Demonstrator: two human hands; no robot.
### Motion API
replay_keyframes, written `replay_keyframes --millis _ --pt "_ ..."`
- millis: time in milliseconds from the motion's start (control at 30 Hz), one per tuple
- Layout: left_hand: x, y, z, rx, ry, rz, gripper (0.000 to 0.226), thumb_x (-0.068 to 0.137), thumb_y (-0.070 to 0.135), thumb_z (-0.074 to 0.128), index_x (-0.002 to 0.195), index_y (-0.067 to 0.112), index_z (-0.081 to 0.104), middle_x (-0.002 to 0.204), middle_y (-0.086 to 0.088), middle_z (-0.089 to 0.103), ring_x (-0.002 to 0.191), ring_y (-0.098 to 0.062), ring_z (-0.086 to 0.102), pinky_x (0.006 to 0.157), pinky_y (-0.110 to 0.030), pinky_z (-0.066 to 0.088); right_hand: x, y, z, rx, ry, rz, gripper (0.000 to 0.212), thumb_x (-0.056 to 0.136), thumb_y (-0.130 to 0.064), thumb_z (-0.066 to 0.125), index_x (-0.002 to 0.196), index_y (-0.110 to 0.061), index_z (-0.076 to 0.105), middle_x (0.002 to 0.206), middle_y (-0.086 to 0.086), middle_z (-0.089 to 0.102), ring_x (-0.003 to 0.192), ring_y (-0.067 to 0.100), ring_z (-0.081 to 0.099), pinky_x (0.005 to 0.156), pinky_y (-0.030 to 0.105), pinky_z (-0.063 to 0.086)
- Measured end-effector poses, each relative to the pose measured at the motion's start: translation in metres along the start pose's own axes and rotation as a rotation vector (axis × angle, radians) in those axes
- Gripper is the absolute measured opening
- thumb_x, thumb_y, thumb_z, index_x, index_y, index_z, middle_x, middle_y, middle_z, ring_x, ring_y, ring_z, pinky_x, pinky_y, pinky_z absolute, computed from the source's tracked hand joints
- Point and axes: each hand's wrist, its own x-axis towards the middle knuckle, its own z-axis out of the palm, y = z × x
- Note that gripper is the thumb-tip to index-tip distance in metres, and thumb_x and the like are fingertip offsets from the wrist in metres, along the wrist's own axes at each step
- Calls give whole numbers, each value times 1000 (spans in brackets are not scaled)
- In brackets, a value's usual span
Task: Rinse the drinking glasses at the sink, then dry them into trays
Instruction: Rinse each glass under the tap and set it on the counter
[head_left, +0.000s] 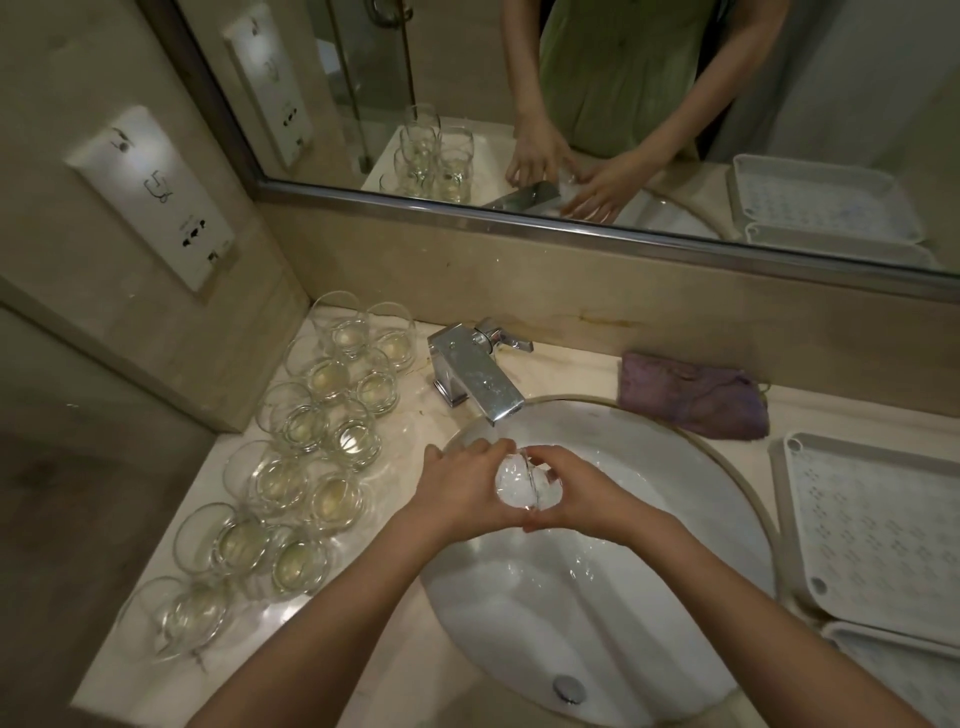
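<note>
1. Two hands cupped one clear, rounded drinking glass (522, 486) under the chrome tap (480, 387), above the white basin (675, 519).
2. Left hand (462, 488) and right hand (582, 493) curled round it from either side.
3. White perforated drying tray (872, 530) lay to the right, nearer the right hand.

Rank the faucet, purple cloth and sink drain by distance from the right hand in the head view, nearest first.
From the right hand, which grips the glass:
1. Faucet, just behind, above the basin.
2. Sink drain, in front, at the basin's near end.
3. Purple cloth, back right on the counter; close to the drain's distance, a loose call.
</note>
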Motion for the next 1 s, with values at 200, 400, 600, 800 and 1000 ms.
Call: replay_keyframes --millis 200,400,600,800,1000 --pt "-1 10 -10 388 16 40 76 78 62 60 139 26 35 132 -4 50 122 -31 43 99 -45 26 -3 -4 -7 -114 0 -13 84 71 -30 84 141 -27 39 138 -6 44 123 13 45 102 31 41" --pt "-16 11 -15 556 25 59 64 82 51 61 131 17 39 128 -10 50 114 -31 48 98 -44 27 -10 -17 -12 -326 -33 -58 82 76 -33 79 144 -27 35 142 -3 41 127 17 42 103 30 38" --pt "-71 -10 -33 -339 192 -170 78 69 58 74 134 32 39 118 9 56 107 -17 57 98 -38 39 -23 -76 -3 -255 -65 -184 93 73 -33 82 148 -29 28 140 -8 47 113 10 51 92 21 41" --pt "-170 -60 -5 -1015 485 -253 79 45 45 86 114 42 46 114 15 60 103 -1 60 91 -25 49 -31 -158 45 -350 -236 -491 96 71 -36 83 148 -25 27 137 -5 47 109 8 50 96 22 40" --pt "-234 -106 38 -1019 577 -414 82 41 49 79 113 41 40 119 17 54 110 0 57 93 -17 44 -15 -197 134 -772 -275 -817 85 73 -51 75 139 -12 40 133 5 46 124 23 39 103 35 30"
